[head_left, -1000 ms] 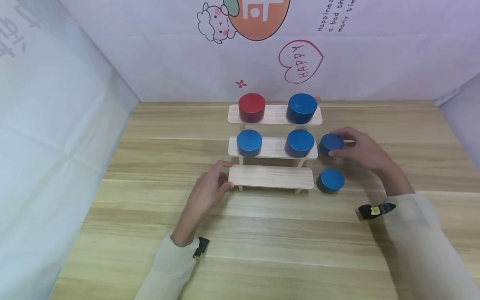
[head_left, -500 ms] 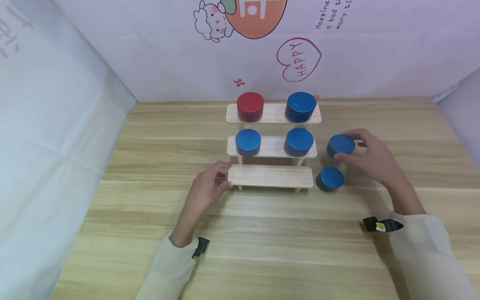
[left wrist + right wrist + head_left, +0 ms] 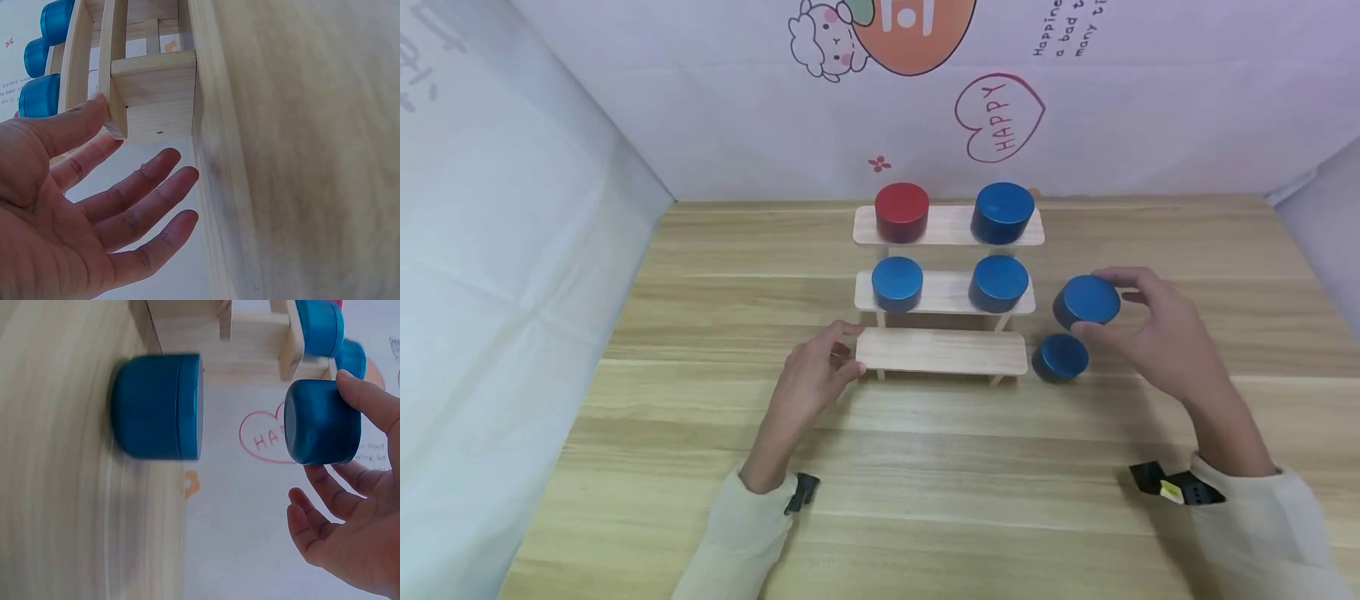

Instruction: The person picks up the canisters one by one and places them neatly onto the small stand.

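Observation:
My right hand (image 3: 1165,342) pinches a blue round tin (image 3: 1086,300) between thumb and fingers. In the right wrist view this tin (image 3: 319,422) hangs above the table, its rounded base turned to the camera. Just in front of it, a second blue tin (image 3: 1060,358) stands on the table beside the three-tier wooden display rack (image 3: 942,352). My left hand (image 3: 812,375) holds the left end of the rack's lowest tier with thumb and index finger; its other fingers spread loosely in the left wrist view. The bottom tier is bare.
On the top tier sit a red tin (image 3: 902,213) and a blue tin (image 3: 1002,213). Two more blue tins, one left (image 3: 897,284) and one right (image 3: 998,284), occupy the middle tier. A printed white cloth (image 3: 737,125) rises behind the wooden table (image 3: 887,500).
My right hand has lifted its blue tin off the table and drawn it right and toward me. The left hand has stayed at the rack's end.

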`<state>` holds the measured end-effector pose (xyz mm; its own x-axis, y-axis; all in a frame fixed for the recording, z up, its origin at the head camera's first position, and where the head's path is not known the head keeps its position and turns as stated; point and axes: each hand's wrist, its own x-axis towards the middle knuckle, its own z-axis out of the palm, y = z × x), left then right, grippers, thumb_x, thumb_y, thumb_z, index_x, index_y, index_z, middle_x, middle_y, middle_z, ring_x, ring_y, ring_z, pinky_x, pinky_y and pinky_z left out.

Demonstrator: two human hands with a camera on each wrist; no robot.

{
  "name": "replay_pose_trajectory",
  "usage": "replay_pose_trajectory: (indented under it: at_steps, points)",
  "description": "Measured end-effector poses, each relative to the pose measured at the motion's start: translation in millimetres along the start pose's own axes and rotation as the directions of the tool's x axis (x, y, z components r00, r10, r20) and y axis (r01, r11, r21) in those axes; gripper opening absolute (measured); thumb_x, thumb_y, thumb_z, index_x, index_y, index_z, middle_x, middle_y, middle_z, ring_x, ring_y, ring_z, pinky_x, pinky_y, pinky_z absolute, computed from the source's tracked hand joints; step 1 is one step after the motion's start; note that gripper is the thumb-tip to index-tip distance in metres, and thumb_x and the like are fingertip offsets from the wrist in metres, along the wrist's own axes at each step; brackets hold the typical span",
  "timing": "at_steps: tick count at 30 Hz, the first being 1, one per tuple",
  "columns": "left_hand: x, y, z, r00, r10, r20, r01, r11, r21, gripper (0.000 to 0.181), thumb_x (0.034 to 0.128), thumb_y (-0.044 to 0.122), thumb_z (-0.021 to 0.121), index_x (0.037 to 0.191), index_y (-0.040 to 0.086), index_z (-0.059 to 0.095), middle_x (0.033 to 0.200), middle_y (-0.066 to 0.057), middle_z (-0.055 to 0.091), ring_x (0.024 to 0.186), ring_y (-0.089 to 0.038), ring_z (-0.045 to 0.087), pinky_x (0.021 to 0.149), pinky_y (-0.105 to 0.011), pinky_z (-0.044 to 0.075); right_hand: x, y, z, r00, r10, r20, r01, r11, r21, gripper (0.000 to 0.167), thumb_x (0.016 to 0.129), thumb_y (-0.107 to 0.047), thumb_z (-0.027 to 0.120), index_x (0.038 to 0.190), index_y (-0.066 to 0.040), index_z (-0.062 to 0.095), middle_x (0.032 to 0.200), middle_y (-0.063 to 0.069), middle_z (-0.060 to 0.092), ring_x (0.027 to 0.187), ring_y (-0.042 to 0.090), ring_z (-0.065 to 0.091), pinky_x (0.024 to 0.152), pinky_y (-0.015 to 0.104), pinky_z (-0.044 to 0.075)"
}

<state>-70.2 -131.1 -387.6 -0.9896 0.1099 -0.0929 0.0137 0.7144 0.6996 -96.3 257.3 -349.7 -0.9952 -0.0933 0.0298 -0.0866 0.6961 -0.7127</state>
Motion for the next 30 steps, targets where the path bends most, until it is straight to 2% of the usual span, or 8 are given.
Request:
replay_pose_trajectory:
  at_steps: [8,16,23,27,30]
  points:
    - [0.7,-0.8,-1.8,1.000,-0.013,0.011,0.013,1.000,-0.008,0.046,0.0882,0.008,0.077,0.132,0.013,0.062,0.109,-0.013,0.071,0.096,-0.028,0.069,0.081,-0.047,0.054,-8.5,-6.2,1.5,0.999,-0.044,-0.010,0.044,0.999,0.011,0.068,0.086,-0.026,0.081,0.143,-0.006,0.049,0.141,0.019,0.049,0.127,0.049,0.042,0.094,0.073,0.032]
    - [1.8,-0.1,-1.1,1.000,-0.024,0.016,0.024,1.000,-0.010,0.046,0.0883,0.009,0.077,0.132,0.014,0.063,0.108,-0.012,0.071,0.097,-0.028,0.069,0.081,-0.047,0.054,-15.4,-14.7,1.1,0.994,-0.110,0.015,0.110,0.994,-0.016,0.067,0.083,-0.019,0.084,0.139,0.000,0.052,0.139,0.020,0.050,0.128,0.044,0.041,0.102,0.065,0.030]
    - [1.2,0.1,-1.6,1.000,-0.021,0.017,0.021,1.000,-0.006,0.045,0.0883,0.008,0.077,0.131,0.014,0.063,0.106,-0.012,0.072,0.096,-0.028,0.069,0.081,-0.046,0.054,-24.5,-26.1,13.6,0.990,-0.140,0.015,0.140,0.990,-0.019,0.068,0.079,-0.017,0.087,0.138,-0.005,0.055,0.136,0.016,0.055,0.124,0.040,0.047,0.095,0.054,0.037]
    - [1.5,0.1,-1.8,0.999,-0.033,0.026,0.033,0.999,-0.004,0.046,0.0889,0.009,0.077,0.132,0.014,0.062,0.108,-0.013,0.072,0.097,-0.028,0.069,0.081,-0.046,0.054,-29.1,-33.8,25.1,0.984,-0.175,0.028,0.175,0.984,-0.010,0.067,0.080,-0.021,0.087,0.137,-0.004,0.056,0.134,0.017,0.056,0.119,0.041,0.049,0.089,0.061,0.039]
    - [2.6,-0.5,-1.6,0.999,-0.037,0.031,0.037,0.999,-0.002,0.046,0.0892,0.009,0.077,0.133,0.015,0.062,0.109,-0.013,0.071,0.098,-0.029,0.069,0.081,-0.047,0.054,-29.2,-39.9,30.7,0.979,-0.198,0.040,0.198,0.980,-0.006,0.067,0.078,-0.022,0.088,0.135,-0.003,0.057,0.131,0.016,0.058,0.121,0.040,0.049,0.090,0.063,0.040]
